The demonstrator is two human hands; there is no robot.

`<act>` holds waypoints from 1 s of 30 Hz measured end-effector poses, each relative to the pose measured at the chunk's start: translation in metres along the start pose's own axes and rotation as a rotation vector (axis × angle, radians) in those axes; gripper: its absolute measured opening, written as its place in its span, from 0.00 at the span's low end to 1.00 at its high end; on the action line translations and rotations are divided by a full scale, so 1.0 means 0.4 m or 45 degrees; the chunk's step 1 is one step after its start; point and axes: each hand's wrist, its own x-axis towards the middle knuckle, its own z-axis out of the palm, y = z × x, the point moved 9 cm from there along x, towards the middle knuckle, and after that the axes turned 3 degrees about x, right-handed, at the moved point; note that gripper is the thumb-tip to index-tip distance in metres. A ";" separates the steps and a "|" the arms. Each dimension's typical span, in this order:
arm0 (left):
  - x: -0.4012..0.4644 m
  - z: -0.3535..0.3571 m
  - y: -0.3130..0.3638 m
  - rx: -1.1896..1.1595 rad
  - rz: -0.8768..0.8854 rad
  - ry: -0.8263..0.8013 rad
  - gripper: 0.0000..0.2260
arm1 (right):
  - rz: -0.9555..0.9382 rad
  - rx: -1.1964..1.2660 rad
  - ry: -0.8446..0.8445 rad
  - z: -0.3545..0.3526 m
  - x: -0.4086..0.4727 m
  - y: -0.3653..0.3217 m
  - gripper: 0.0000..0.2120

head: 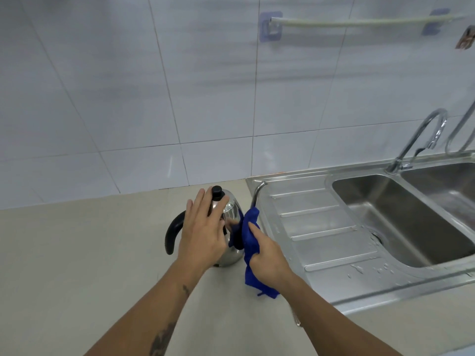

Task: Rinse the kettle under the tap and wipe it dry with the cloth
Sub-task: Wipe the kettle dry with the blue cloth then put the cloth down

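Stainless steel, polished and rounded, forms the body of the kettle (pixel 231 214), which stands upright on the matte beige bench (pixel 77 253) just left of the sink. It has a black knob on its lid, a curved black handle on its left side and a thin gooseneck spout arching toward the ribbed steel drainboard (pixel 321 227) — wet with scattered droplets. A soft, crumpled blue cloth (pixel 250 240) lies against the kettle's right side. Glossy white tiles cover the wall behind, and a curved chrome tap (pixel 421 140) rises over the steel sink basin (pixel 411 227). The left hand (pixel 203 227) rests on the kettle's top, fingers straight and slightly spread. The right hand (pixel 267 258) grips the cloth, fingers curled round it, pressing it to the kettle.
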 end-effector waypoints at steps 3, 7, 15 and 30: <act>-0.014 0.010 0.031 0.124 -0.099 0.001 0.32 | -0.034 0.016 0.046 -0.010 -0.003 -0.014 0.38; -0.015 0.013 0.036 0.137 -0.154 -0.019 0.34 | 0.000 0.036 0.035 0.000 -0.001 -0.001 0.39; -0.008 -0.018 0.012 0.040 -0.071 0.002 0.32 | -0.056 0.104 0.097 -0.007 0.016 -0.013 0.40; 0.010 -0.005 0.012 -0.024 -0.017 0.127 0.29 | 0.047 -0.069 0.121 -0.217 0.004 0.072 0.38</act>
